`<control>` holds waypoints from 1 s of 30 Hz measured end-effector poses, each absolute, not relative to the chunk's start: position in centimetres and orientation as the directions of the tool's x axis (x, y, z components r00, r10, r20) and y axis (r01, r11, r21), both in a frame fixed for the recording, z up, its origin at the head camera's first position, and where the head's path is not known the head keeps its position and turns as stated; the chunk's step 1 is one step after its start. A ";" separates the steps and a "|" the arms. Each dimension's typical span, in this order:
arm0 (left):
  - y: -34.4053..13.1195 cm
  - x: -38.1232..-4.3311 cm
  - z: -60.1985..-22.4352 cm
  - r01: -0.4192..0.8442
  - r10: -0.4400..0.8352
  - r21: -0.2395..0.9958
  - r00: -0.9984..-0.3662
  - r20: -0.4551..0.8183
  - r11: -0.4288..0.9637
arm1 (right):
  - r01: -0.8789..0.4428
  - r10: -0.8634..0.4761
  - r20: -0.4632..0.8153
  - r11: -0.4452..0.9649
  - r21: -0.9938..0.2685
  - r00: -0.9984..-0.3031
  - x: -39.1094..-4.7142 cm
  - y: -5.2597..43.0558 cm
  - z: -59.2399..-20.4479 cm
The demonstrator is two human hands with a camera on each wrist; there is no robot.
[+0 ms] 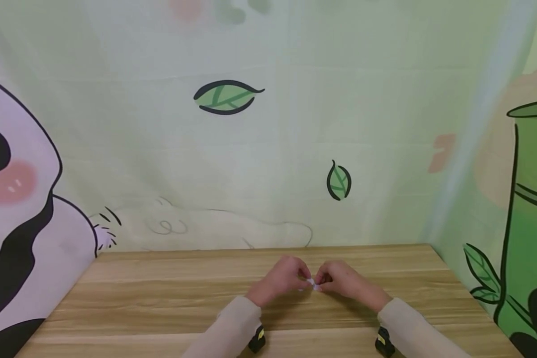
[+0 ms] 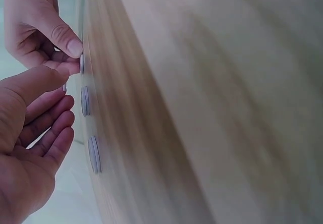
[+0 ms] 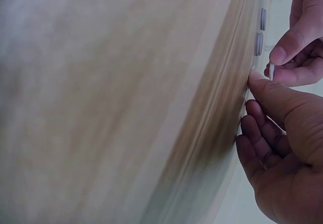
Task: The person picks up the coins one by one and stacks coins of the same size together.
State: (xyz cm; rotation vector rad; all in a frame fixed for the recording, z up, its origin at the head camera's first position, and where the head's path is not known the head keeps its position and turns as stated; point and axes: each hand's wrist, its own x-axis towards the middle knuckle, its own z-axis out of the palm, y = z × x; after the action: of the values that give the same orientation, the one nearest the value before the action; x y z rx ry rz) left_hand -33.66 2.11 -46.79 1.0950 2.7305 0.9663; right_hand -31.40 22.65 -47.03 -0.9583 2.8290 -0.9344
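Note:
My left hand (image 1: 288, 274) and right hand (image 1: 340, 278) meet close over the wooden table, fingertips nearly together. Between the left thumb and fingers is a thin pale disc (image 3: 271, 71), seen edge-on in the right wrist view. The right hand pinches another small pale disc (image 2: 82, 63) at the tabletop, its thumb along the edge. Below that disc in the left wrist view, two low stacks of round grey-white discs sit on the wood, a nearer stack (image 2: 95, 154) and a middle stack (image 2: 85, 101). In the head view the discs are mostly hidden by the fingers.
The wood-grain table (image 1: 161, 293) reaches back to a pale green printed cloth (image 1: 376, 99) hanging behind it. A printed panda (image 1: 18, 149) is at the left and a green bamboo print (image 1: 534, 238) at the right. Black wrist devices (image 1: 257, 339) sit below both sleeves.

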 end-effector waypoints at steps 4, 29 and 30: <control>2.4 -33.5 -46.8 0.610 0.636 0.532 -0.754 0.163 0.587 | -0.548 -0.567 0.159 0.625 -0.557 -0.808 -31.5 22.7 -47.2; 3.7 -33.7 -46.8 0.614 0.643 0.475 -0.756 0.124 0.631 | -0.562 -0.550 0.211 0.612 -0.556 -0.808 -31.1 23.6 -47.7; 3.7 -33.7 -46.8 0.617 0.644 0.471 -0.754 0.126 0.630 | -0.559 -0.544 0.213 0.615 -0.557 -0.811 -31.1 23.6 -47.7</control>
State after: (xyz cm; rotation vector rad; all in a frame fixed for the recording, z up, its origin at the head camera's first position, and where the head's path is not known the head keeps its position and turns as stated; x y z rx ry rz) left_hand -33.71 3.72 -46.85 1.0794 2.7873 0.7729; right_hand -31.10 23.60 -47.71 -0.9711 2.8435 -0.9931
